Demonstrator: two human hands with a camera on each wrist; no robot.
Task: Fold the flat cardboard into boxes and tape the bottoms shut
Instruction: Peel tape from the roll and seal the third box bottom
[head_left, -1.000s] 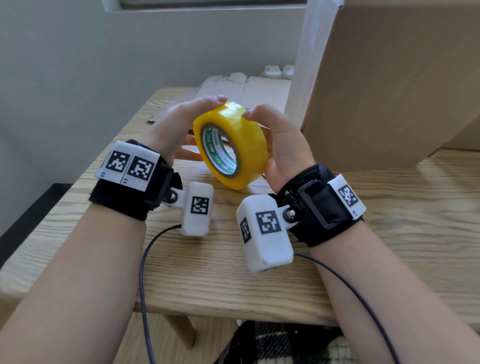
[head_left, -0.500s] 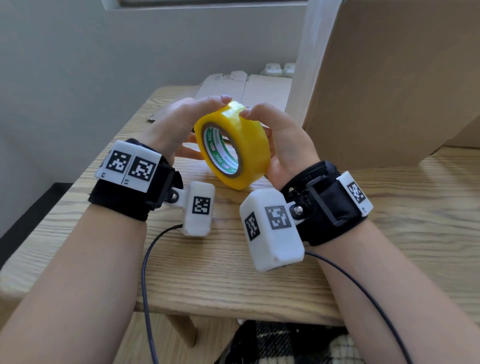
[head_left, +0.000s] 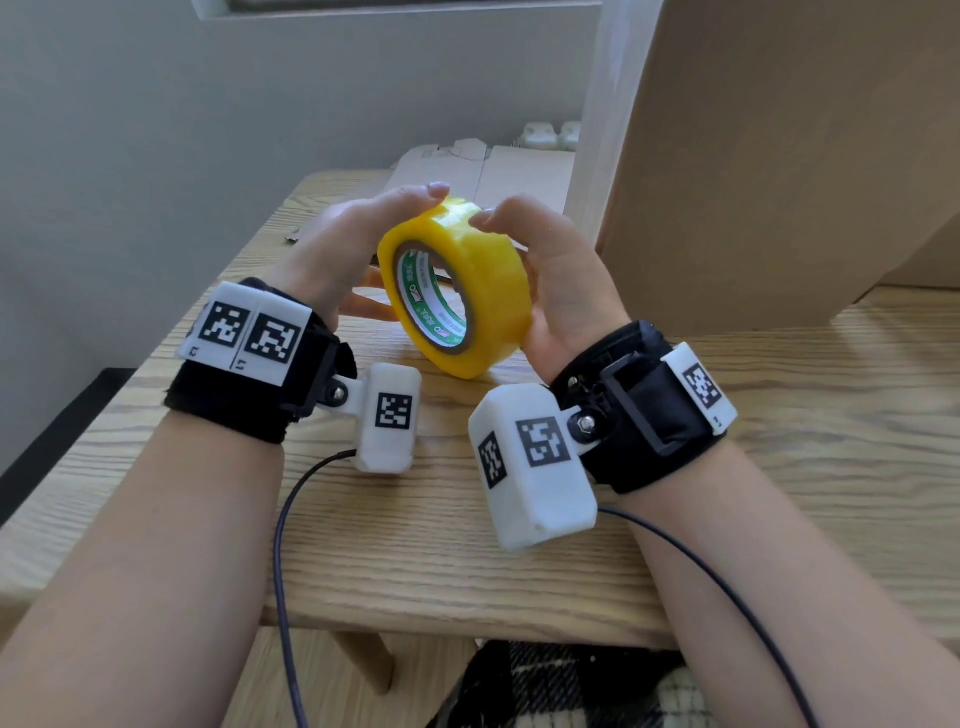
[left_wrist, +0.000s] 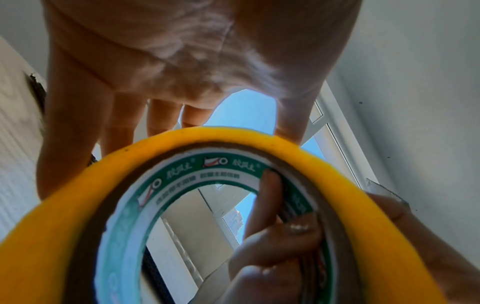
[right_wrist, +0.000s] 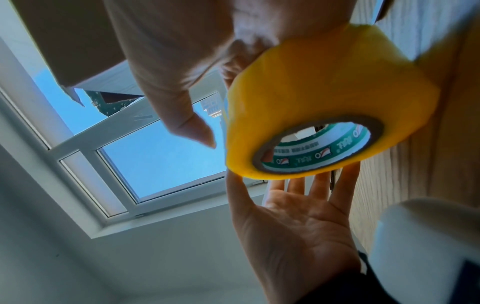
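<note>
A yellow tape roll with a green-printed core hangs above the wooden table, between both hands. My left hand touches it from the left with straight fingers, thumb on the top rim. In the right wrist view that left hand is a flat palm against the tape roll. My right hand grips from the right. In the left wrist view, the right hand curls its fingers through the core of the tape roll, thumb on the outer band. A large upright cardboard box stands at the right.
Flat cardboard lies at the table's far end, behind the hands. A grey wall runs along the left, with a window above. Cables trail from both wrist cameras over the table's near edge. Bare tabletop lies in front of the hands.
The roll has tipped slightly, showing more of its outer band on top. Both hands have shifted a little around it and keep contact.
</note>
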